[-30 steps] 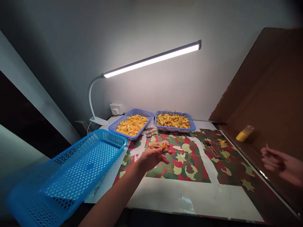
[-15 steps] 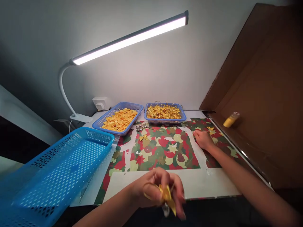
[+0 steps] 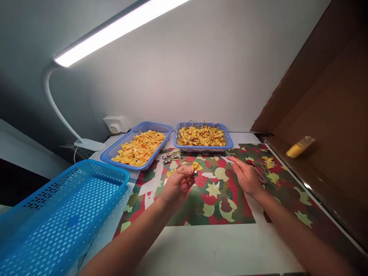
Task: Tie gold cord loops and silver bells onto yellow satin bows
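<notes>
- left hand has a yellow bow pinched above the patterned sheet, silver bell right under it
- right hand: fingers bunched, can't tell what's in them
- loose bells just past the left hand
- further back, two periwinkle baskets piled with yellow-gold pieces

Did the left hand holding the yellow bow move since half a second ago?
Yes: the left hand moved forward, closer to the right-hand purple-blue basket, and is now over the patterned sheet.
</notes>
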Motion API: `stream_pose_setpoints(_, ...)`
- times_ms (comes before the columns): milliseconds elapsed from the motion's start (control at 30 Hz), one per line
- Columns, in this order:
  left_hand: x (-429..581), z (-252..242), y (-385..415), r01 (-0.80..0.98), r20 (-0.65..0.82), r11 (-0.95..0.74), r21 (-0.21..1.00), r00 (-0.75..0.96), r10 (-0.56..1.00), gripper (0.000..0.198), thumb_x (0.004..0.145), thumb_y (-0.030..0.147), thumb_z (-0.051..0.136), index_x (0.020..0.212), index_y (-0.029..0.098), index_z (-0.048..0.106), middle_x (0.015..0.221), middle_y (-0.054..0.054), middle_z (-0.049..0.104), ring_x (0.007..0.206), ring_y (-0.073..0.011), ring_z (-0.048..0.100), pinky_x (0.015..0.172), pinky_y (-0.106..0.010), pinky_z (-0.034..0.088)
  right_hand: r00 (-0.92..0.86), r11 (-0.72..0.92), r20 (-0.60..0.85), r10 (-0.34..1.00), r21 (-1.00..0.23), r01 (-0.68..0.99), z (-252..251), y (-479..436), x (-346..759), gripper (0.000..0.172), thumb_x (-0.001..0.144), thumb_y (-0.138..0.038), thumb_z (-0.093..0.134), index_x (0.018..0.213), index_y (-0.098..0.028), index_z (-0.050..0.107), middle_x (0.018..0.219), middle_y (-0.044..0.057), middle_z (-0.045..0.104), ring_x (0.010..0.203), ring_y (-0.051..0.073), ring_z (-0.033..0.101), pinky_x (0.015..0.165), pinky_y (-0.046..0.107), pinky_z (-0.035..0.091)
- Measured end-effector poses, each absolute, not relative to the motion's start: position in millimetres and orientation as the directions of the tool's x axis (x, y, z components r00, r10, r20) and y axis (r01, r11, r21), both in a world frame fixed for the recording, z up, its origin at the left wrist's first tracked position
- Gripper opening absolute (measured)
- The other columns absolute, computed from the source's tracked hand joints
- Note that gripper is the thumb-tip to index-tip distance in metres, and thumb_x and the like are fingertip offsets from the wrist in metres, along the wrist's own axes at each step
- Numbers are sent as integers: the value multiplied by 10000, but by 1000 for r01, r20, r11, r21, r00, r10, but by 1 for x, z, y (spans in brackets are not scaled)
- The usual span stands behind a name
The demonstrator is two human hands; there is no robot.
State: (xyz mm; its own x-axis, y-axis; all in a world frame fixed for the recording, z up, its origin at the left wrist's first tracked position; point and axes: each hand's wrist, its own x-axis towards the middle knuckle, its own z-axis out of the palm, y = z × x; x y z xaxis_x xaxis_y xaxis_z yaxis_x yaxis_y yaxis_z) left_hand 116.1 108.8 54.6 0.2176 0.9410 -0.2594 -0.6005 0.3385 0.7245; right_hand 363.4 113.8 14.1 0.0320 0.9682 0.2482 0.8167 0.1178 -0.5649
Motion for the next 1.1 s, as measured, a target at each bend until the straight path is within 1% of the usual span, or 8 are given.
stream_pose_setpoints(100,122,38,113,-551,-307,374,746,214,927,189,559,171,794,604,143,613,638,29,539,590,-66,472,531,-168,377,-44,235,271,961,-727,645,23,96,343,380,985,-398,321,874,-176,608,548,-28,421,506,122,411,519,246,315)
stream_pose_setpoints(200,124,24,110,-468,-326,389,793,213,921,156,606,190,785,615,141,637,638,22,545,596,-77,465,550,-181,380,-136,256,217,967,-837,484,20,77,325,423,985,-381,308,605,-196,296,538,-35,281,495,98,285,482,246,240)
stream_pose_setpoints(367,126,14,98,-352,-409,487,799,275,870,150,665,237,769,647,148,650,662,20,564,625,-85,491,586,-189,394,-256,179,96,962,-928,325,11,59,306,424,1009,-369,252,628,-196,191,557,-32,237,512,94,241,477,247,224)
stream_pose_setpoints(600,134,17,90,-396,-491,616,680,377,785,215,632,291,818,634,157,649,640,12,584,614,-108,548,580,-209,451,-237,266,185,954,-888,376,18,60,303,321,1005,-239,325,788,-164,551,683,10,561,602,101,489,553,221,367)
stream_pose_setpoints(700,132,15,89,-368,-517,624,689,355,779,238,629,315,821,627,159,642,649,8,593,611,-108,547,570,-206,448,-230,314,232,945,-842,439,16,58,305,246,998,-202,355,911,-173,583,659,-6,557,568,95,488,529,216,369)
stream_pose_setpoints(867,128,11,86,-235,-397,453,860,250,883,209,722,296,771,640,166,629,683,-1,607,635,-108,533,590,-207,436,-272,317,198,942,-793,520,14,54,308,251,996,-171,318,1207,-187,453,579,-62,457,489,92,433,492,215,359)
stream_pose_setpoints(1000,127,14,83,-158,-194,234,959,235,953,155,780,252,730,672,180,644,751,-15,621,711,-127,556,642,-219,462,-316,329,189,930,-812,482,13,54,309,113,976,-128,340,994,-218,406,549,-91,380,443,76,351,466,201,326)
stream_pose_setpoints(1100,127,16,80,-103,-103,128,986,220,970,128,822,221,692,701,202,657,785,-12,621,752,-128,565,662,-216,464,-317,371,237,919,-793,483,11,54,310,129,955,-104,378,911,-220,414,578,-79,407,443,65,340,455,194,312)
